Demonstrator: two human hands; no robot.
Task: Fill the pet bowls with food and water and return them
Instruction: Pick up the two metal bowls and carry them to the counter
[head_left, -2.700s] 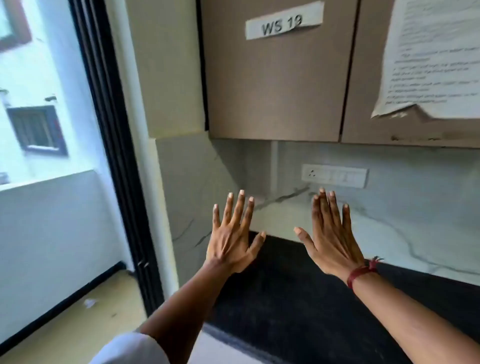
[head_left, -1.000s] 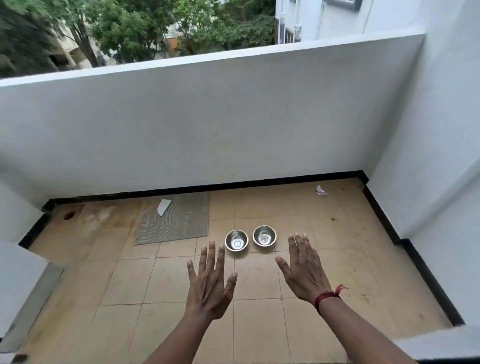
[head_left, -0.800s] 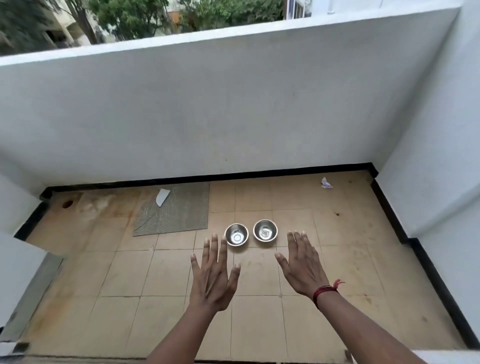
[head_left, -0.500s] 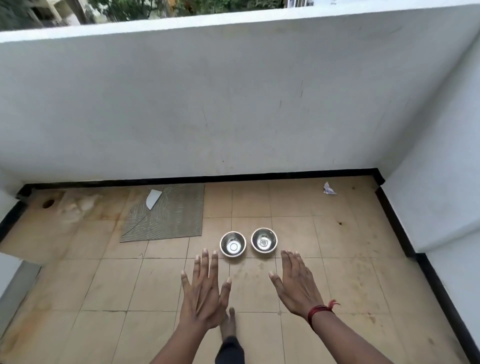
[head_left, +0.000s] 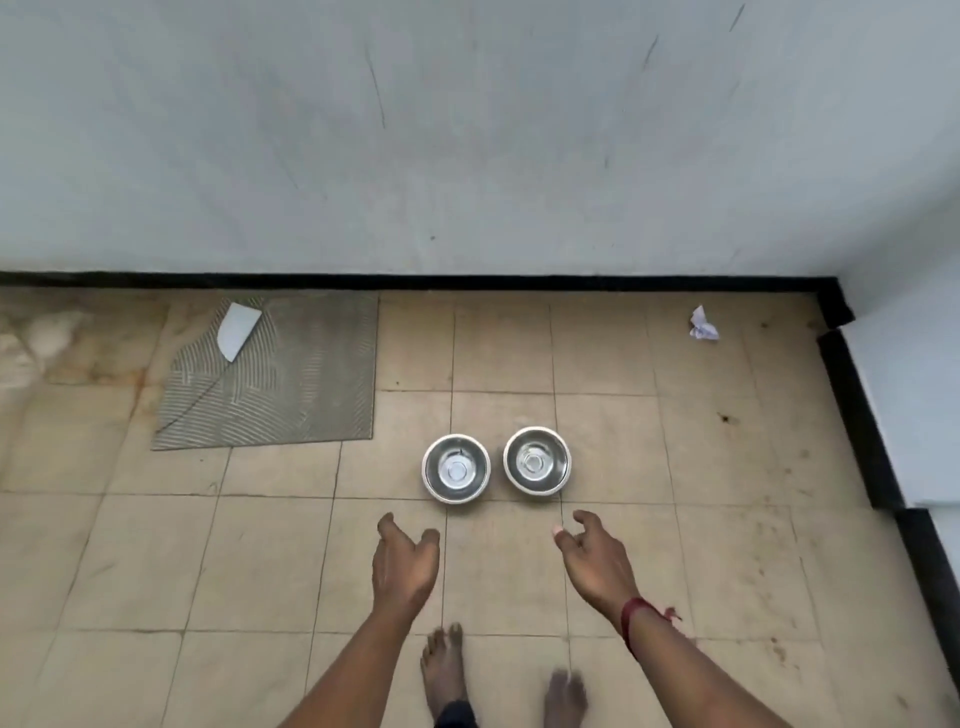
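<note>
Head view: on the floor (head_left: 260, 545), left bowl (head_left: 456, 469) just beside right bowl (head_left: 536, 460), both empty. Just short of them, left hand (head_left: 405, 564) and right hand (head_left: 597, 561), loosely open, holding nothing. Probably light, rigid, slick steel; best pinched at rims.

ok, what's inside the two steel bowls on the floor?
Left bowl and right bowl show only bare, shiny steel bottoms: no food visible. Nothing covers their insides, though a thin film of clear water can't be ruled out.
</note>
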